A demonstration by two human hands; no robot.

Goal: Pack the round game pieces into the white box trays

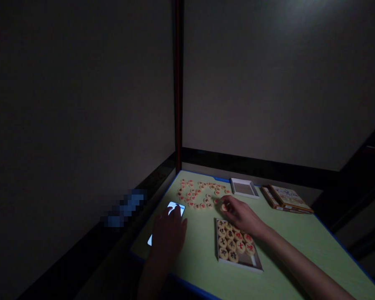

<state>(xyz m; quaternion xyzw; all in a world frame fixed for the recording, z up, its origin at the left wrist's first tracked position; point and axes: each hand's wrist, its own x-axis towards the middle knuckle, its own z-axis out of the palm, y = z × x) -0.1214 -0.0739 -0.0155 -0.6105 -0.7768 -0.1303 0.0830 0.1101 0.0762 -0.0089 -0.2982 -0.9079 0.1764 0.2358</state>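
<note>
My left hand (170, 229) lies over a lit phone (177, 205), its fingers stretched out and touching the screen. Between the thumb and fingers of my right hand (239, 212) is a round Chinese chess piece (224, 207) with a red mark. The right hand is just above the far edge of a shallow box (246, 260). Large pieces with black and red characters, such as a black-marked piece (233, 255), sit in rows inside it. Beyond the hands, many small loose pieces (191, 199) are spread on the table; my right hand is close to their right side.
A shallow white box lid (244, 188) rests at the table's far edge. To its right are flat printed boxes (289, 198), partly stacked. The green table (300, 233) has a blue rim and stands in a corner between two walls. The room is dim.
</note>
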